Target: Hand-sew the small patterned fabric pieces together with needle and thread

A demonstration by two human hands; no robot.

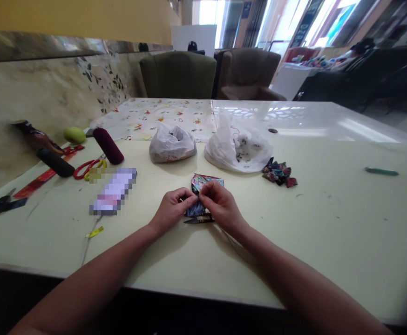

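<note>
My left hand (177, 204) and my right hand (220, 204) meet at the middle of the table, thumb and forefinger of each pinched together, the fingertips almost touching. Whatever lies between them is too small and too covered to make out. Just behind and under the fingers is colourful patterned fabric (208, 178) with a scale-like print. A dark blue shiny piece (193, 210) shows below the fingertips. Close to my right hand lie dark thread snips (198, 219), blades pointing left, their other end partly hidden by that hand.
Two white plastic bags (173, 146) (220, 151) stand beyond my hands, beside a small pile of folded fabric pieces (278, 173). Leftward lie a blurred-out phone (114, 191) with a cable, red-and-yellow scissors (88, 168), a maroon thread spool (108, 146) and a dark spool (55, 162). A green pen-like tool (381, 171) lies right.
</note>
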